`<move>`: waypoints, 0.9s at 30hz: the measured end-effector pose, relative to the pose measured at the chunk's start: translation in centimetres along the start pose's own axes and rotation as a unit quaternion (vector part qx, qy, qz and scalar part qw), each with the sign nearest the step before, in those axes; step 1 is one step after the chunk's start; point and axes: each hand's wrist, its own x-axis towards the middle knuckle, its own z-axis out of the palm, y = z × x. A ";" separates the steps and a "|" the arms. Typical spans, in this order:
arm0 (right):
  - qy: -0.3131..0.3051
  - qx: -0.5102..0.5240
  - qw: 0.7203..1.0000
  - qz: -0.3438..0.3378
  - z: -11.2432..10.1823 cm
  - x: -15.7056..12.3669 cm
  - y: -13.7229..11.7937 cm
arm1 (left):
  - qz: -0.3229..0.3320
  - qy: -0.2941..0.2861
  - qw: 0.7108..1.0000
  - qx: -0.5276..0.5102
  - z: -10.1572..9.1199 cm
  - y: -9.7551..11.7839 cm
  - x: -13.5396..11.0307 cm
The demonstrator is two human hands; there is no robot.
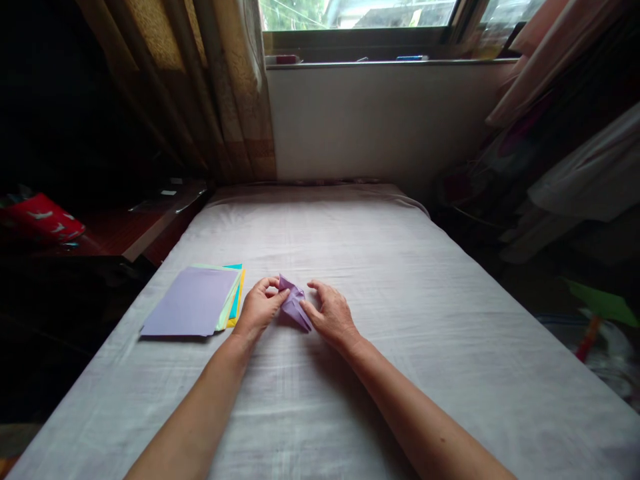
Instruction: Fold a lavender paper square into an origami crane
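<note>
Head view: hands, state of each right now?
Left hand: closed, pinching the folded purple paper at its left side.
Right hand: closed on the same paper at its right edge.

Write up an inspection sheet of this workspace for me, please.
Surface: bed sheet, pale, lightly creased.
Job's things: folded purple paper between both hands; paper stack flat to their left, purple sheet on top.
Clutter: red pouch by the side table at left.
Hands: left hand and right hand both grip the folded purple paper.
Cables: nothing seen.
Surroundings: window, curtain, hanging clothes at right.
</note>
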 end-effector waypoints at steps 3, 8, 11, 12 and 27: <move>-0.030 0.110 0.992 0.051 0.2 0.7 -0.3 | 0.000 -0.003 0.999 -0.042 0.0 -0.1 -0.5; -0.050 0.241 0.967 0.070 0.7 0.8 -0.6 | 0.000 0.021 0.998 -0.065 -0.4 0.0 -0.8; -0.087 0.288 0.953 0.041 0.3 0.1 -0.7 | -0.029 -0.012 0.993 -0.112 -0.9 0.6 -1.0; -0.095 0.297 0.950 0.034 0.1 -0.1 -0.7 | -0.057 -0.059 0.988 -0.132 -1.1 0.8 -1.1; -0.099 0.299 0.949 -0.009 -1.4 -0.8 -0.6 | 0.000 -0.179 0.984 0.015 -3.3 0.3 -2.5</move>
